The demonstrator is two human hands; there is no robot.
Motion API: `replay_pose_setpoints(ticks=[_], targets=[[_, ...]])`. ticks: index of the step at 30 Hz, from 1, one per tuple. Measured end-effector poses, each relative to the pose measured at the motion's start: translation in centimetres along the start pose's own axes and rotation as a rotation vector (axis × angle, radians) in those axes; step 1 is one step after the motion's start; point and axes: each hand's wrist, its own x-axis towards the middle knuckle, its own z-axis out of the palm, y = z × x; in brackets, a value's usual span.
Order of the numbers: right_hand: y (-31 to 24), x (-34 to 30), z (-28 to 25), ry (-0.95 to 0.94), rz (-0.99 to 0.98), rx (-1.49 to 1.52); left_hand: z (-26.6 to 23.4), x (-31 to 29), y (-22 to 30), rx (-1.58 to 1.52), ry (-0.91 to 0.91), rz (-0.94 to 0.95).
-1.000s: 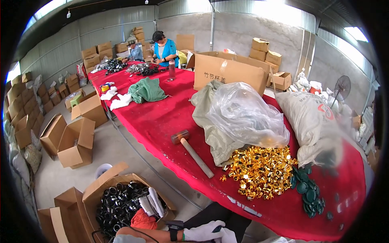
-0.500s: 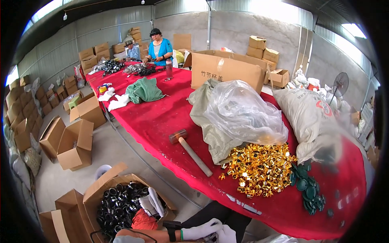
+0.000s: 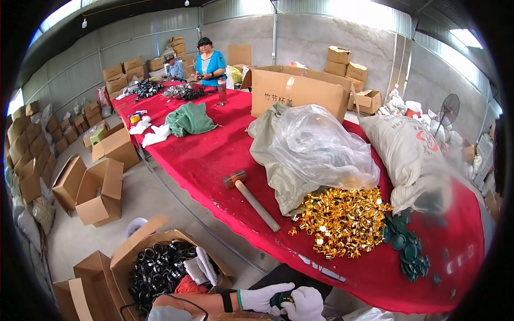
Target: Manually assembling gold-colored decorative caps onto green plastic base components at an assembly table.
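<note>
Both my hands wear white knit gloves and meet at the lower edge, in front of the red table. My left hand (image 3: 259,299) grips a small dark, rounded piece with a bit of gold (image 3: 280,300), which looks like a cap. Closed against the same piece from the other side is my right hand (image 3: 305,305), fingers curled. On the table beyond lie a heap of shiny gold metal pieces (image 3: 342,222) and, to its right, dark green round caps (image 3: 409,249). A mallet (image 3: 251,199) with a grey handle rests left of the gold heap.
An open carton (image 3: 120,262) of black ring-like parts stands left of my arm, gloves and red cloth on it. Clear plastic and woven sacks (image 3: 321,147), a large carton (image 3: 297,93) and a full white sack (image 3: 404,155) occupy the table. Two people work at its far end.
My hands have risen slightly and come further into view. The dark piece between them now shows. The table things have stayed where they were.
</note>
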Motion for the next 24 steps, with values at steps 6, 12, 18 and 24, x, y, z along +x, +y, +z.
replay_pose_setpoints(ticks=[6,12,18,24], targets=[[1.2,1.5,-1.4,-0.166,-0.246,-0.068,3.8,-1.7,0.3,-0.182,0.052,-0.167],[1.9,0.8,-0.3,-0.201,-0.248,-0.152,4.4,-2.2,-0.8,0.078,-0.001,0.066],[2.1,-4.2,6.3,0.003,0.624,0.388,5.1,-0.6,-1.8,0.647,0.224,0.532],[0.5,-5.8,7.9,0.094,1.188,1.315,2.5,0.1,-2.7,1.758,0.391,1.107]])
